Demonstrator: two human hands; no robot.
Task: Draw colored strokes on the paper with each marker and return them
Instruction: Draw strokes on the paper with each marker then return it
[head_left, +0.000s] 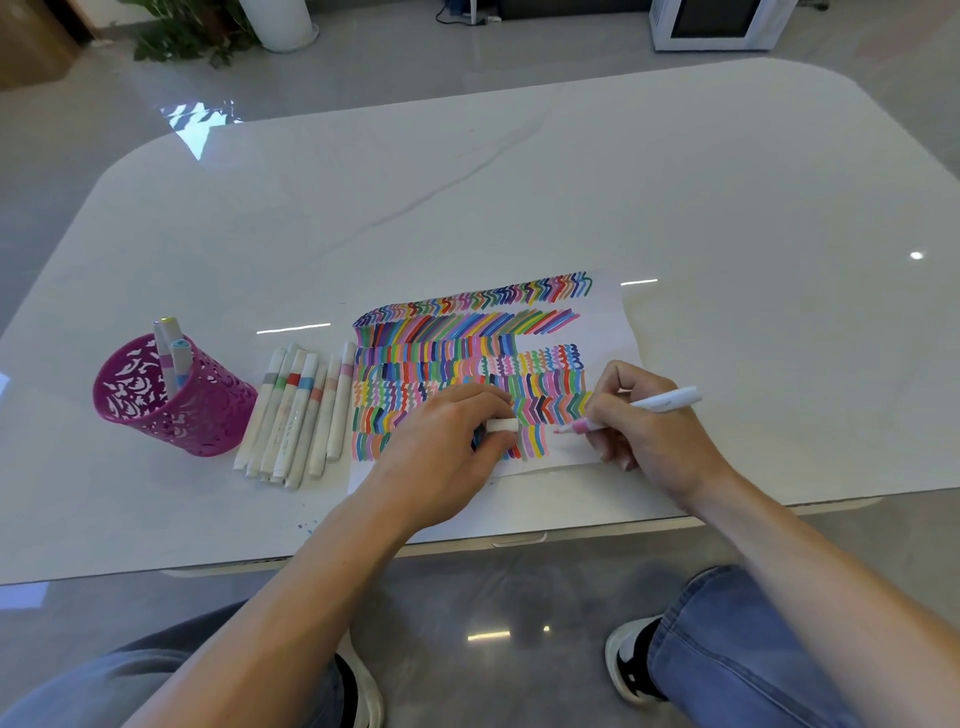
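The marker (667, 401) is held in the right hand (644, 426). The fingers are curled round the front of the barrel in a writing grip. The white barrel slants up and to the right, past the knuckles. The pink tip points left and sits at the paper (608, 322), on a bare patch just right of the last stroke in the bottom row. Whether the tip touches the sheet cannot be told.

The left hand (441, 441) rests on the lower part of the paper, to the left of the tip. Its thumb and fingers pinch a short white cap (502, 425). The cap lies level and its end faces the marker tip; the two are near but apart.

The paper lies flat near the front edge of the table (571, 182). Rows of coloured strokes (467, 353) cover most of it: zigzags, slanted bars, waves and chevrons. The right margin is blank.

Just left of the paper, a row of capped markers (296, 415) lies side by side on the table. Each has a white barrel with a coloured band. Left of that row stands a magenta cut-out pen cup (171, 410) with a few markers (174, 353) upright in it.

The table is white and glossy with rounded corners. Below its front edge are the person's jeans (727, 660) and shoes (631, 660). On the floor beyond the table are a potted plant (187, 31) and a white appliance (717, 23).
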